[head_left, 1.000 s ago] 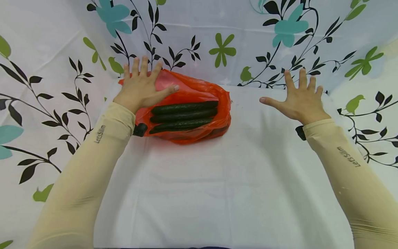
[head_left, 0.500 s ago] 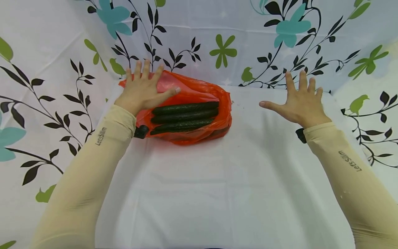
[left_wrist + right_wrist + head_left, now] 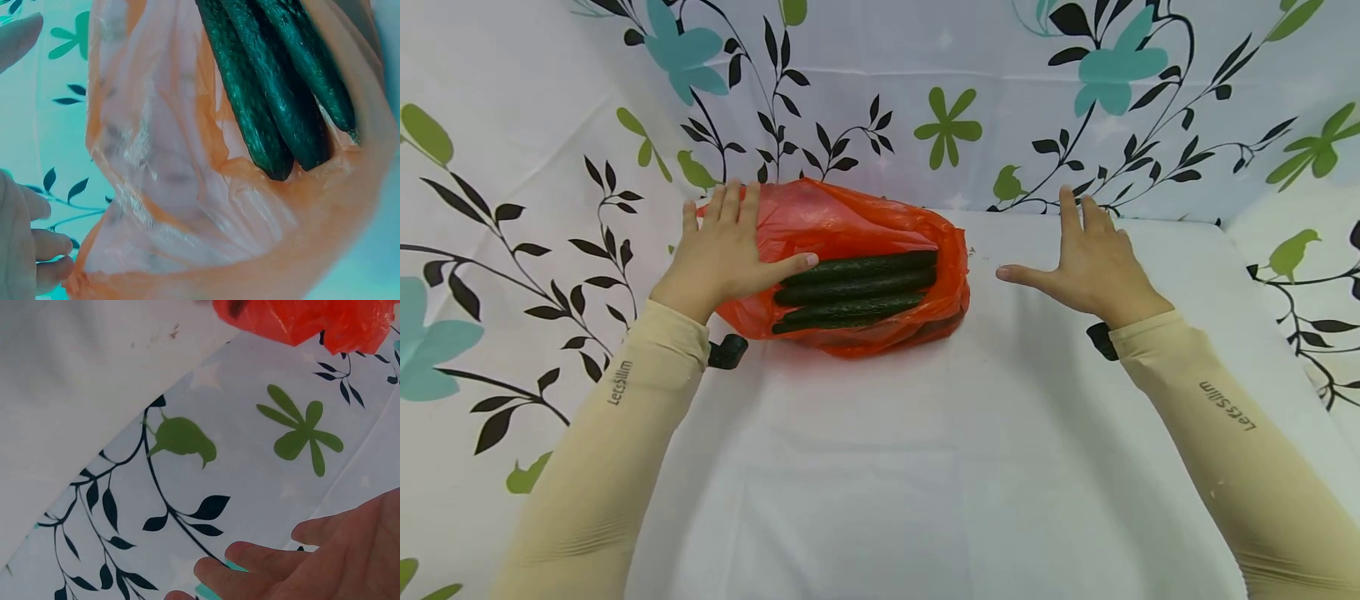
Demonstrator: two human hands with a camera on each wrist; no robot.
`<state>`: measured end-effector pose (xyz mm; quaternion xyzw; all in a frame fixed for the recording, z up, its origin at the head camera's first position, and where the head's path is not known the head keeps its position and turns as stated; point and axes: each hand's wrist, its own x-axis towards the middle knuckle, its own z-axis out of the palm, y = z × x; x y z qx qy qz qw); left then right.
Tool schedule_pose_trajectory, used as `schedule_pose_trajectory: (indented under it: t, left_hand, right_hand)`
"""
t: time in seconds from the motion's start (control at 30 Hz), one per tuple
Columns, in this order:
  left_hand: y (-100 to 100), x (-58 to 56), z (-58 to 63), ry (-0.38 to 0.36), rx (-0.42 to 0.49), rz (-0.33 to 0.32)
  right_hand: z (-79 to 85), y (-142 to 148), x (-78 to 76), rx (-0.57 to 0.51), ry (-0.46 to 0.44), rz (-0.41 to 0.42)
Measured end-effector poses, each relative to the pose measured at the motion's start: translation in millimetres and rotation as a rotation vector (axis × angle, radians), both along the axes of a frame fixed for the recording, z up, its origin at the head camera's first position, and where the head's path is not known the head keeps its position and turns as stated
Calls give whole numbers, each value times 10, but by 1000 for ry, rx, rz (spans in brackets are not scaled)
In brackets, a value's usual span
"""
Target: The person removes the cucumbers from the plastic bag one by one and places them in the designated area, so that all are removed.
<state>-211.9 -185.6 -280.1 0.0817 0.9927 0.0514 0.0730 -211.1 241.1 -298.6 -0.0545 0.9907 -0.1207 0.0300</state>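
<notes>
A red plastic bag (image 3: pixel 850 217) lies on the white table with its mouth spread, and three dark green cucumbers (image 3: pixel 857 290) rest side by side in it. My left hand (image 3: pixel 718 250) is over the bag's left end, fingers straight and thumb stretched toward the cucumbers; it holds nothing. In the left wrist view, the fingertips (image 3: pixel 53 244) show beside the edge of the bag. To the right of the bag, my right hand (image 3: pixel 1093 267) is held with fingers extended and thumb pointing left, apart from the bag. Only a corner of the bag (image 3: pixel 294 322) appears in the right wrist view.
The white table (image 3: pixel 850 483) stretches in front of the bag and between the forearms. A white cloth (image 3: pixel 880 58) printed with leaves, birds and flowers hangs behind and at both sides. A few small specks lie just right of the bag.
My left hand has drawn back and slightly left over the bag. My right hand has shifted left and turned, its fingers closer together. The head view has tilted a little.
</notes>
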Motion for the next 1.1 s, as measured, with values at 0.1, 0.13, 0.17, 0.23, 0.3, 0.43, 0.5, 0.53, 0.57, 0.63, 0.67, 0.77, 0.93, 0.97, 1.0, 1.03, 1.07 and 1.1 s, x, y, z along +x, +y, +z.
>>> schedule_pose_trajectory:
  t: [0.1,0.13,0.17,0.23,0.3,0.43,0.5,0.53,0.57,0.63,0.67,0.77,0.93,0.97,1.0,1.03,1.07,1.1]
  left_hand:
    - [-78,84,-27,40,34,25]
    - [-103,112,-43,62,50,35]
    - [-127,142,-63,90,71,45]
    - [-175,201,-118,152,122,72]
    - [-211,258,-190,216,176,109]
    - [-235,362,-358,312,359,220]
    - [-226,411,-443,334,472,290]
    - [-218,436,-483,334,536,329]
    - [-211,458,-526,329,600,367]
    - [-195,493,-601,320,741,443]
    - [-187,506,-636,311,820,479]
    - [-158,527,-735,314,1050,572]
    - [-76,550,-886,345,1284,683]
    - [-56,556,-913,348,1318,697]
    - [-37,562,-940,347,1347,709]
    - [-19,563,-967,343,1374,722]
    - [-6,563,-994,334,1395,737]
    - [3,562,-1018,322,1416,751]
  right_hand:
    - [11,-105,23,-43,-22,23]
    - [16,-138,32,-60,-29,35]
    - [21,-174,42,-74,-32,50]
    - [34,-245,57,-106,-42,82]
    - [46,-314,65,-132,-54,113]
    - [73,-453,60,-167,-69,161]
    - [80,-521,53,-181,-66,180]
    - [82,-556,49,-190,-61,190]
    - [84,-591,43,-200,-53,199]
    - [94,-666,29,-226,-39,216]
    - [103,-705,20,-247,-39,223]
    - [148,-828,-9,-319,-48,247]
    - [247,-1048,-54,-432,-109,267]
    - [265,-1095,-65,-453,-124,269]
    - [280,-1143,-76,-472,-136,271]
    - [288,-1190,-89,-484,-144,276]
    - [293,-1235,-103,-494,-154,280]
    - [293,-1280,-116,-502,-164,285]
